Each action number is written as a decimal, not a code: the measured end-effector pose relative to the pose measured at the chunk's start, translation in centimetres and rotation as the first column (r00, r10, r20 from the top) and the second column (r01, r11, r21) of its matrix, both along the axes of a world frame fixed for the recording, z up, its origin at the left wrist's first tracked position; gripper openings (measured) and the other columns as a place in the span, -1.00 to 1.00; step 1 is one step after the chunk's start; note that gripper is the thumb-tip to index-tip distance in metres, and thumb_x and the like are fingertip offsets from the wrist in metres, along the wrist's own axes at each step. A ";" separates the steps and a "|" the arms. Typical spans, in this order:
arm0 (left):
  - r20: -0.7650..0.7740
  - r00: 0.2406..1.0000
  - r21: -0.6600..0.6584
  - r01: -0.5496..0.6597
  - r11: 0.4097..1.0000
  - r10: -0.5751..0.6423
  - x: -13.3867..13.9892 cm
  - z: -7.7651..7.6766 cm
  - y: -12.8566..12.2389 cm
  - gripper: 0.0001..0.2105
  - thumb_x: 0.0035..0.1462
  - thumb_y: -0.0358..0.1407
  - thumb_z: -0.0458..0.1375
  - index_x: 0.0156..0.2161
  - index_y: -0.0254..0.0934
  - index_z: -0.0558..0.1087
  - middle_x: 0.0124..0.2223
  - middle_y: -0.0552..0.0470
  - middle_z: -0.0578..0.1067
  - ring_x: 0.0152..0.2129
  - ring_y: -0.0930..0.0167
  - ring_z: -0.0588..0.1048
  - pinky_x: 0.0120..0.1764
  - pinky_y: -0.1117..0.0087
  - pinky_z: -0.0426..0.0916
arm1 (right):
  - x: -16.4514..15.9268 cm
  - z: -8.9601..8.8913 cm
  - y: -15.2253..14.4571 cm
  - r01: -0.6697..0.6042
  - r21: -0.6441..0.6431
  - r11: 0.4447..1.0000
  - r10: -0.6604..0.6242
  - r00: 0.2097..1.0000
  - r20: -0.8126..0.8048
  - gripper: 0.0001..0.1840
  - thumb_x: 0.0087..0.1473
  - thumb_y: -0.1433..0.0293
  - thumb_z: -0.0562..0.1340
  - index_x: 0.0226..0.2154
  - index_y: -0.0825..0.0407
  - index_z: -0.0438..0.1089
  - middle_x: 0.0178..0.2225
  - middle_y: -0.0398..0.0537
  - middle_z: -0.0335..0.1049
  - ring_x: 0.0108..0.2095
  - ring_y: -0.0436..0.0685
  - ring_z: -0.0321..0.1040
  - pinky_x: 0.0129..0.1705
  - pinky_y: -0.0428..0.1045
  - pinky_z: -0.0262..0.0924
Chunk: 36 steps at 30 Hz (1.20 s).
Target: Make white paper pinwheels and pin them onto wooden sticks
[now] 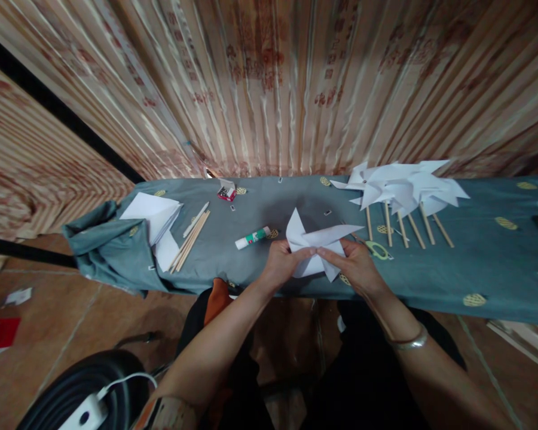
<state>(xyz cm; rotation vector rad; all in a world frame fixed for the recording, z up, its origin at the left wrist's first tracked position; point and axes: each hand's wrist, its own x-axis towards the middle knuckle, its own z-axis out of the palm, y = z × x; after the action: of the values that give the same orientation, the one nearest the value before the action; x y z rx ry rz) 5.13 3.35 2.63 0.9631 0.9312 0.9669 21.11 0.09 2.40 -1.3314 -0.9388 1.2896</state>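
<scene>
Between my two hands is a white paper pinwheel (311,239) with folded, pointed blades and no stick visible on it. My left hand (283,261) grips its left side, the thumb pressed near the centre. From the right, my right hand (356,266) pinches it, its thumb meeting the other at the middle. The fingers behind the paper are hidden. Close to my right hand lies a pair of scissors with light green handles (378,250). A glue stick (252,237) with a green label rests to the left of the pinwheel.
Finished pinwheels on wooden sticks (407,188) lie at the right. Leftward are folded white paper sheets (150,212), several wooden sticks (190,242), a white pen-like tool (196,219) and a small red box (226,192). A grey-green cloth (430,275) covers the narrow table before a curtain.
</scene>
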 end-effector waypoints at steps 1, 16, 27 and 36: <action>-0.001 1.000 0.005 0.004 1.000 -0.004 0.0 0.0 0.0 -0.56 -0.38 -0.05 0.49 -0.41 -0.37 0.62 -0.43 -0.02 0.61 -0.51 0.42 0.49 -0.34 0.38 0.39 | 0.0 0.0 0.0 0.001 -0.003 1.000 -0.001 1.000 -0.005 -0.56 -0.30 0.08 0.50 -0.40 0.03 0.57 -0.40 -0.05 0.61 -0.44 0.14 0.48 -0.35 0.03 0.38; -0.047 0.999 0.038 0.011 0.999 -0.009 -0.3 -0.5 0.0 -0.62 -0.30 -0.11 0.47 -0.40 -0.38 0.61 -0.42 0.00 0.60 -0.49 0.43 0.48 -0.32 0.39 0.38 | -0.1 -0.1 -0.1 -0.005 0.009 1.000 0.005 1.000 0.026 -0.55 -0.31 0.04 0.49 -0.44 0.03 0.55 -0.46 -0.06 0.59 -0.51 0.10 0.43 -0.46 -0.02 0.31; -0.031 1.000 0.024 -0.002 1.000 0.003 -0.3 -1.0 -0.1 -0.61 -0.35 -0.12 0.48 -0.44 -0.38 0.60 -0.45 0.03 0.58 -0.52 0.46 0.45 -0.35 0.41 0.35 | -0.2 -0.2 -0.3 -0.001 -0.009 1.000 0.001 1.000 0.013 -0.54 -0.33 0.06 0.50 -0.42 0.03 0.55 -0.45 -0.08 0.59 -0.50 0.11 0.44 -0.43 0.00 0.32; 0.018 1.000 -0.020 -0.001 1.000 0.002 -0.2 -0.1 -0.1 -0.62 -0.30 -0.14 0.47 -0.37 -0.39 0.61 -0.43 0.01 0.59 -0.51 0.45 0.47 -0.34 0.41 0.35 | 0.1 0.8 0.0 -0.041 0.023 0.999 0.041 0.999 0.008 -0.55 -0.32 0.09 0.51 -0.39 0.03 0.57 -0.42 -0.10 0.60 -0.46 0.08 0.45 -0.37 -0.02 0.33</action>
<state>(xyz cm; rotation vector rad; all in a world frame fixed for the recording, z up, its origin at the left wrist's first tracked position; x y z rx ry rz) 4.92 3.24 2.50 0.9357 0.9247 0.9647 21.22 0.13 3.18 -1.3060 -0.9882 1.3011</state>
